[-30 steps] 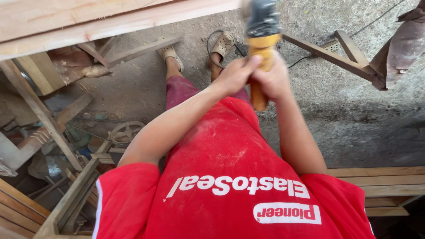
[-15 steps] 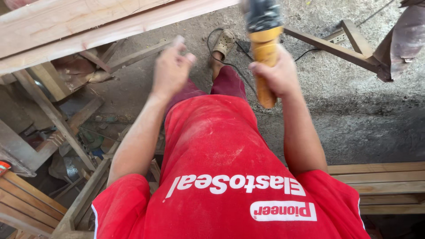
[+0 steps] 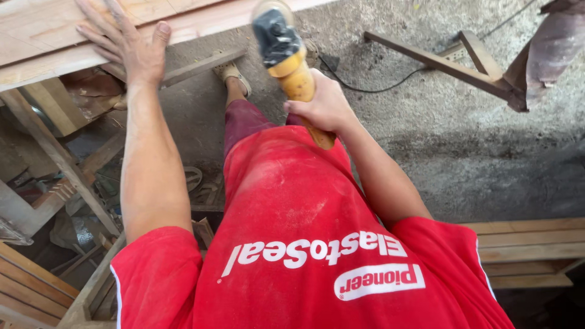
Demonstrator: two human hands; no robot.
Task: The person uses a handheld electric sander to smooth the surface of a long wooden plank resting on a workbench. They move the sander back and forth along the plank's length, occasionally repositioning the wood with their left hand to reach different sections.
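Note:
My right hand [image 3: 326, 103] grips the yellow body of an angle grinder [image 3: 286, 55], whose dark head with its disc points up and away, close to the edge of a long wooden plank. My left hand [image 3: 125, 42] lies flat with fingers spread on that plank [image 3: 36, 36] at the upper left. My red shirt [image 3: 304, 244] fills the lower middle, and one sandalled foot [image 3: 230, 72] shows on the concrete below.
A black cable [image 3: 390, 85] runs across the grey concrete floor [image 3: 457, 140]. A wooden frame [image 3: 451, 61] lies at the upper right. Stacked planks [image 3: 524, 244] sit at the lower right. Timber offcuts and scraps [image 3: 55, 183] crowd the left side under the plank.
My left hand has let go of the grinder and moved up and left onto the plank. The grinder now sits in my right hand alone and has tilted leftwards.

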